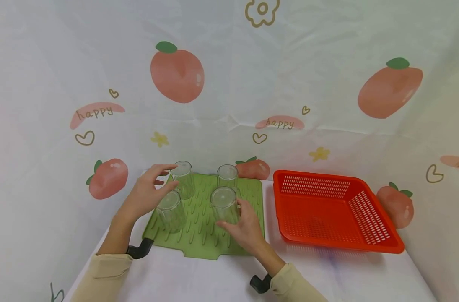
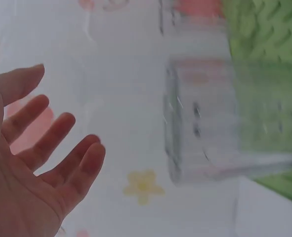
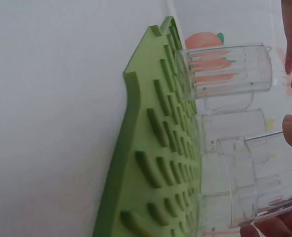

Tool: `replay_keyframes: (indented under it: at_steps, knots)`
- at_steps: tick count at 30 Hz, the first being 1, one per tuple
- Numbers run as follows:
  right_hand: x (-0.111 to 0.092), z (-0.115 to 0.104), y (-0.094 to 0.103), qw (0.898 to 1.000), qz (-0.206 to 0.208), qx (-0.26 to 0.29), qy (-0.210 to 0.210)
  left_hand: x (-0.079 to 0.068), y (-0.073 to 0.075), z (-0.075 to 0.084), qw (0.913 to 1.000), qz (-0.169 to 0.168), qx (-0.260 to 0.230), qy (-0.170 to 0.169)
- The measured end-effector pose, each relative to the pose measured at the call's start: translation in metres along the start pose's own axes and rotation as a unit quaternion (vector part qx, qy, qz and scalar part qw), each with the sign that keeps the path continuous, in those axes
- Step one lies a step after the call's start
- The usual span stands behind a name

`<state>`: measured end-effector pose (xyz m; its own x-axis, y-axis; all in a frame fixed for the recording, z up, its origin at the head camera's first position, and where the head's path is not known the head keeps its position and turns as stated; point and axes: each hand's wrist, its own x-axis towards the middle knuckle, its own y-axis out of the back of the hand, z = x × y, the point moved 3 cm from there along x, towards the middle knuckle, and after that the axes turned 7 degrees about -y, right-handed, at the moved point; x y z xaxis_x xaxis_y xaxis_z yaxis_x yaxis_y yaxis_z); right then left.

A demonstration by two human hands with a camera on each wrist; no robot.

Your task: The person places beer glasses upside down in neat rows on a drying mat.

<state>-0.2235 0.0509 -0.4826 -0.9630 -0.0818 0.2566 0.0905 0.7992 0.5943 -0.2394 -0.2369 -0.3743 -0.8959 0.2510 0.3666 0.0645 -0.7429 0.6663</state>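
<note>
Several clear glasses stand on a green ridged drying mat (image 1: 203, 247), apparently upside down. My right hand (image 1: 248, 226) grips the front right glass (image 1: 224, 205) between thumb and fingers. In the right wrist view this glass (image 3: 274, 168) is tilted and held off the mat. My left hand (image 1: 148, 191) is above the front left glass (image 1: 172, 216) and beside the back left glass (image 1: 183, 180). The left wrist view shows the left hand (image 2: 47, 163) with its fingers loosely spread, apart from a blurred glass (image 2: 205, 123). Behind the gripped glass is the back right glass (image 1: 227, 174).
A red perforated plastic basket (image 1: 338, 243) sits to the right of the mat. White cloth covers the table (image 1: 199, 281). Behind everything hangs a white curtain (image 1: 229, 84) printed with fruit and flowers. Black wrist mounts (image 1: 140, 248) stick out from both sleeves.
</note>
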Motion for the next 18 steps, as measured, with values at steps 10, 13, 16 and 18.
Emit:
replay_keyframes:
  at_steps: [10,13,16,18]
  knots:
    - [0.002,0.015,-0.007,0.994,-0.039,0.058,-0.086,-0.011,0.004,-0.074,0.994,0.012,0.049,0.097]
    - [0.003,0.018,-0.008,0.993,-0.045,0.065,-0.089,-0.019,0.002,-0.094,0.9904,0.006,0.052,0.128]
    - [0.004,0.02,-0.009,0.993,-0.051,0.067,-0.088,-0.026,-0.002,-0.11,0.9872,-0.005,0.061,0.147]
    - [0.004,0.021,-0.011,0.993,-0.055,0.068,-0.083,-0.03,-0.006,-0.12,0.9854,-0.011,0.071,0.154]
